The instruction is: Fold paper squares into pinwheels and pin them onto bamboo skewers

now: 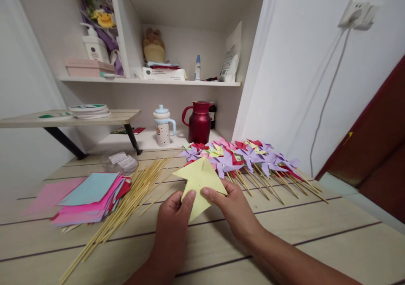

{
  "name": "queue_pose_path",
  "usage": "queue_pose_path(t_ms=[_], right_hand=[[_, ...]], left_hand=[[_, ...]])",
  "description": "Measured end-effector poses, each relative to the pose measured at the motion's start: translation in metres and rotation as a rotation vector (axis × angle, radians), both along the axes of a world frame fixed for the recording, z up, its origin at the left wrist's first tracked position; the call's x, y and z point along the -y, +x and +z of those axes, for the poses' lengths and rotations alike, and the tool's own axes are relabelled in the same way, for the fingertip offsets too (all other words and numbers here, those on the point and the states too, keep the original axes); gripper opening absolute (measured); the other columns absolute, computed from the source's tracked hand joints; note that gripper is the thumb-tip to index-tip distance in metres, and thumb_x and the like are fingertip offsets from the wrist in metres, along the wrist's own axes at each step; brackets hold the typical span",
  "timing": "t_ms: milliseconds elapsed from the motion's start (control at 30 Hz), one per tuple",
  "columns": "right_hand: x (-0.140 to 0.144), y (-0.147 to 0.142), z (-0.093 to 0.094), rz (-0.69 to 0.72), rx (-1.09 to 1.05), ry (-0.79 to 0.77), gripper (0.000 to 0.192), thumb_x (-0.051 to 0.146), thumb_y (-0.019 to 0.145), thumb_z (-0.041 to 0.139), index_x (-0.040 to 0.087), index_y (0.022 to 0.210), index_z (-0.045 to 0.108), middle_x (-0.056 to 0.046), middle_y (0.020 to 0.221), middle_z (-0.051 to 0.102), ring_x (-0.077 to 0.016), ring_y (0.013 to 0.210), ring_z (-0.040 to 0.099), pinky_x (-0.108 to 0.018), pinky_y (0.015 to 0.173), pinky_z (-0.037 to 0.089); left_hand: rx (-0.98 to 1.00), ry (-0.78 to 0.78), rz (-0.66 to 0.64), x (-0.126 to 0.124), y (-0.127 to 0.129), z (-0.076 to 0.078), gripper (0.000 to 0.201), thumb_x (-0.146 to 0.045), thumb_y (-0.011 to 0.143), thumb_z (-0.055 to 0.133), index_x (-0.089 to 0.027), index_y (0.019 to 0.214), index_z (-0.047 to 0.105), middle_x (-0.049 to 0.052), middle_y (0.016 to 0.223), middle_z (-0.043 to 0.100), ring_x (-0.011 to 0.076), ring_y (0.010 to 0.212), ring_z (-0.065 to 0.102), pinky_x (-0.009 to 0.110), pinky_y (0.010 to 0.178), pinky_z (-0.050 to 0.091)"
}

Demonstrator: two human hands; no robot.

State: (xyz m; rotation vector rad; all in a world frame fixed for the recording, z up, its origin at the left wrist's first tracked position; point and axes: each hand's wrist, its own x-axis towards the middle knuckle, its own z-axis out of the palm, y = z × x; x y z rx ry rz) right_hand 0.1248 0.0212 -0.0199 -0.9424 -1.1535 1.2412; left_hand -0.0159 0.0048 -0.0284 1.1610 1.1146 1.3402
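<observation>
A yellow sheet of paper (198, 176), cut in from its corners like a pinwheel blank, is held up over the table between both hands. My left hand (174, 215) pinches its lower left part, thumb on top. My right hand (236, 207) grips the right side, its thumb pressed on the paper near a small dark dot in the middle. The fingers beneath the sheet are hidden. Behind it lie finished paper pinwheels (249, 156) on sticks, in purple, red, pink and yellow. Loose wooden sticks (126, 207) lie in a bundle to the left of my left hand.
A stack of coloured paper squares (90, 192) is at the left, with a clear container (120, 161) behind it. A red jug (200, 122) and a pale cup (163, 126) stand at the back. A small raised shelf (123, 117) overhangs the back left.
</observation>
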Motion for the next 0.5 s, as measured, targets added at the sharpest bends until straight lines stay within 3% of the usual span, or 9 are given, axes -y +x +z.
queue_pose_path(t_ms=[133, 267, 500], right_hand=[[0.001, -0.001, 0.000, -0.027, 0.017, 0.021, 0.035, 0.037, 0.068, 0.081, 0.018, 0.097, 0.074, -0.003, 0.087, 0.075, -0.0203, 0.075, 0.064, -0.028, 0.068, 0.049], [0.003, 0.000, -0.003, 0.011, -0.027, 0.050, 0.034, 0.047, 0.081, 0.067, 0.019, 0.099, 0.074, -0.004, 0.082, 0.073, -0.0186, 0.071, 0.063, -0.027, 0.064, 0.048], [-0.003, 0.011, 0.000, -0.023, 0.076, 0.152, 0.025, 0.040, 0.082, 0.068, 0.019, 0.095, 0.073, -0.006, 0.096, 0.071, -0.0214, 0.088, 0.061, -0.031, 0.078, 0.047]], left_hand=[[-0.067, 0.014, 0.039, 0.001, 0.001, 0.002, 0.033, -0.045, 0.079, 0.065, -0.020, 0.060, 0.052, -0.004, 0.059, 0.051, 0.0141, 0.061, 0.046, 0.024, 0.059, 0.037], [-0.145, 0.011, 0.082, 0.003, 0.003, 0.005, 0.036, -0.045, 0.077, 0.067, -0.020, 0.056, 0.050, -0.005, 0.054, 0.043, 0.0128, 0.056, 0.039, 0.023, 0.055, 0.034], [-0.264, 0.216, 0.113, 0.002, 0.001, 0.006, 0.019, -0.037, 0.082, 0.063, -0.021, 0.073, 0.067, 0.001, 0.080, 0.065, 0.0199, 0.081, 0.057, 0.026, 0.076, 0.042]])
